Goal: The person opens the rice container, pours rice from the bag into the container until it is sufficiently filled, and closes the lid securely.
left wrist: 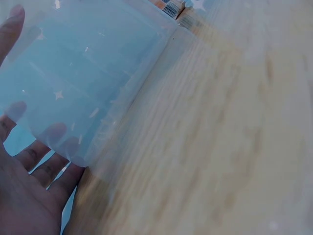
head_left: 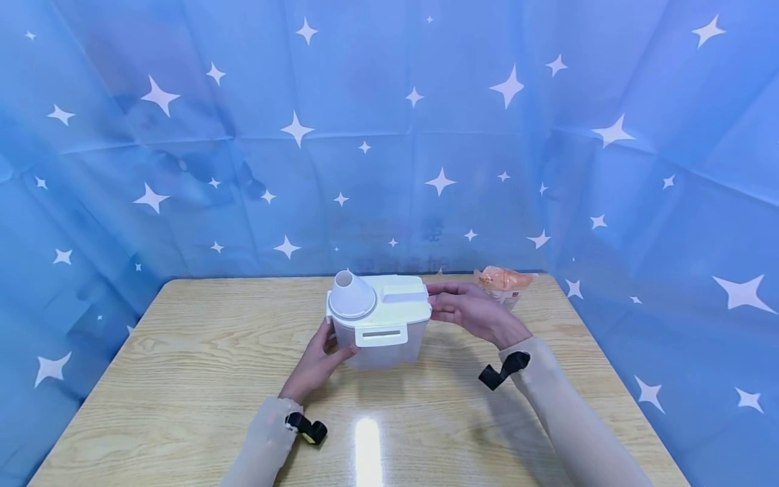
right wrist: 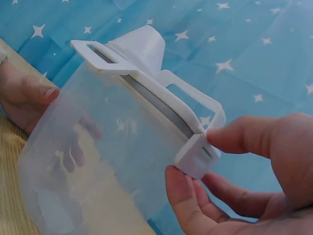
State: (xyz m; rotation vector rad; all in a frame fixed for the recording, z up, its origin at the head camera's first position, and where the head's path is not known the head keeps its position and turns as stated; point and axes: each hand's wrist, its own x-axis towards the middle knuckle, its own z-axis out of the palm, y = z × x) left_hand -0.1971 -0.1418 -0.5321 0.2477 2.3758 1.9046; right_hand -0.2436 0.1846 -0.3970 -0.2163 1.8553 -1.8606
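A translucent plastic storage container [head_left: 377, 357] with a white lid [head_left: 398, 313] stands on the table. On the lid's left part sits a white cone-shaped piece [head_left: 353, 299]. My left hand [head_left: 318, 362] holds the container's left side, thumb at the front; its other fingers [left wrist: 48, 171] show through the wall. At the right end, my right hand [right wrist: 244, 176] pinches a white side latch [right wrist: 194, 157] between thumb and fingers. The front latch [head_left: 381, 336] sticks outward from the lid. A grey seal [right wrist: 156, 104] shows beneath the lid's edge.
Behind my right hand, an orange and white package [head_left: 504, 279] stands at the table's back right. The wooden table [head_left: 201, 379] ends against a blue curtain [head_left: 365, 155] with white stars.
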